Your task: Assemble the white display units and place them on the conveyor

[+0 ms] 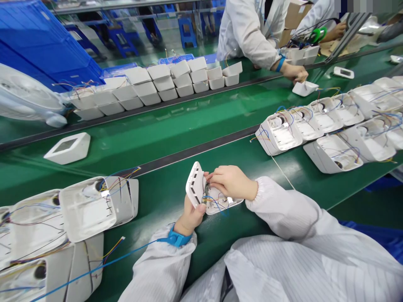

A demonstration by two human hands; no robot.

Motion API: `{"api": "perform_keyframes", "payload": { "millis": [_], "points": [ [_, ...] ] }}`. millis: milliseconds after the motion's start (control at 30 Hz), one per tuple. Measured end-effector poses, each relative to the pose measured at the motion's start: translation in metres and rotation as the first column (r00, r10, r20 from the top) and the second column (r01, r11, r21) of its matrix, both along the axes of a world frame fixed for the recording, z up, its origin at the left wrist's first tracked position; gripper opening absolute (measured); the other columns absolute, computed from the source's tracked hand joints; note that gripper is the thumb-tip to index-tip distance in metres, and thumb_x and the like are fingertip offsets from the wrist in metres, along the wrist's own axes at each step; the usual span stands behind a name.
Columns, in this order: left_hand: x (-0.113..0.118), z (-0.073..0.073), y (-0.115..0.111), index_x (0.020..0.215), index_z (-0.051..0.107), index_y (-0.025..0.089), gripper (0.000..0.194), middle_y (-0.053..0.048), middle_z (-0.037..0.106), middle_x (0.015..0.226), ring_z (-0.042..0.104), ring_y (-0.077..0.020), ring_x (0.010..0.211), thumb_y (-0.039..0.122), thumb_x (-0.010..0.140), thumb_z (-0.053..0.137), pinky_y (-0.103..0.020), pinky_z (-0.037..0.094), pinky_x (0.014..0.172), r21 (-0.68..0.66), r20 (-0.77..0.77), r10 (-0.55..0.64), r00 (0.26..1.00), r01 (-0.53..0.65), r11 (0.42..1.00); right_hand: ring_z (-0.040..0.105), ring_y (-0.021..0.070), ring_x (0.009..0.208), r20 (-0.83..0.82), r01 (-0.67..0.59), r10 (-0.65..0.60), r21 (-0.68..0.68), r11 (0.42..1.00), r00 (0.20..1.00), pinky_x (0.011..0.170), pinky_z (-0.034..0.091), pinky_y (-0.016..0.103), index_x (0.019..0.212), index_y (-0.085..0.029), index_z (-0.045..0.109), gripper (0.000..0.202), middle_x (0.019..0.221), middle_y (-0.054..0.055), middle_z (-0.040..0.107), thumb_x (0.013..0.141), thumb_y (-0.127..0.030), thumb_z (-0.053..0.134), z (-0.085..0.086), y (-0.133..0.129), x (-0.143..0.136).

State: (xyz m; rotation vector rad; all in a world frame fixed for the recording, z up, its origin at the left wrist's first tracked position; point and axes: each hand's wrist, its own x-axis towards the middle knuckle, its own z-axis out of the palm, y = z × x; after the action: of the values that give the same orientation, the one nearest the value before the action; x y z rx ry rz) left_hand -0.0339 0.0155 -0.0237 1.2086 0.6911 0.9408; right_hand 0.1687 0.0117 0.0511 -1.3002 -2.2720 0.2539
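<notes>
My left hand [190,214] is closed round the lower edge of a slotted white plastic panel [194,186], which stands tilted up. Against the panel's inner side is a green circuit board [206,193] with coloured wires. Just to the right lies an open white housing [234,203], the wires trailing over it; whether it is joined to the panel I cannot tell. My right hand [231,181] reaches in from the right, fingers pinched together by the board. What is between those fingertips is hidden. A blue wrist strap [176,237] with a cord circles my left wrist.
Open white housings with wires stand at left [86,214] and right [280,134]. A finished-looking white unit [69,149] lies on the green belt [170,130]. Stacked white shells [151,90] line the far side. Across the belt, a co-worker's hand [294,72] touches a white part [304,89].
</notes>
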Motion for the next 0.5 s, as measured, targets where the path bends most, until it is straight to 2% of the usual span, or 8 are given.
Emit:
{"api": "perform_keyframes", "payload": {
  "millis": [133,300,500],
  "points": [
    [0.0036,0.0072,0.0002,0.138,0.050,0.014,0.079,-0.019,0.054,0.139,0.045,-0.0372,0.136,0.062,0.076,0.065,-0.052,0.035,0.114,0.129,0.000,-0.014,1.000,0.013,0.992,0.057,0.0161,0.079,0.046,-0.034,0.033,0.021,0.999,0.998,0.069,0.041,0.029,0.087,-0.018,0.070,0.019,0.085,0.003,0.068,0.095,-0.026,0.054,0.0003,0.0012,-0.0002],
    [0.0063,0.0078,0.0023,0.138,0.051,0.015,0.074,-0.018,0.056,0.137,0.048,-0.0369,0.133,0.060,0.079,0.061,-0.052,0.037,0.112,0.274,-0.046,-0.016,0.999,0.027,0.961,0.056,0.0167,0.079,0.084,-0.084,0.078,0.060,0.995,0.993,0.071,0.041,0.029,0.082,-0.017,0.068,0.020,0.083,0.005,0.068,0.094,-0.023,0.054,-0.0009,0.0028,0.0000],
    [0.0057,0.0111,0.0027,0.135,0.055,0.016,0.066,-0.016,0.058,0.136,0.049,-0.0355,0.132,0.057,0.084,0.057,-0.051,0.038,0.112,0.332,-0.089,-0.039,0.995,0.067,0.941,0.057,0.0169,0.077,0.096,-0.086,0.078,0.092,0.992,0.992,0.070,0.042,0.029,0.079,-0.017,0.068,0.023,0.080,0.005,0.067,0.095,-0.023,0.052,-0.0014,0.0030,-0.0011]
  ]
}}
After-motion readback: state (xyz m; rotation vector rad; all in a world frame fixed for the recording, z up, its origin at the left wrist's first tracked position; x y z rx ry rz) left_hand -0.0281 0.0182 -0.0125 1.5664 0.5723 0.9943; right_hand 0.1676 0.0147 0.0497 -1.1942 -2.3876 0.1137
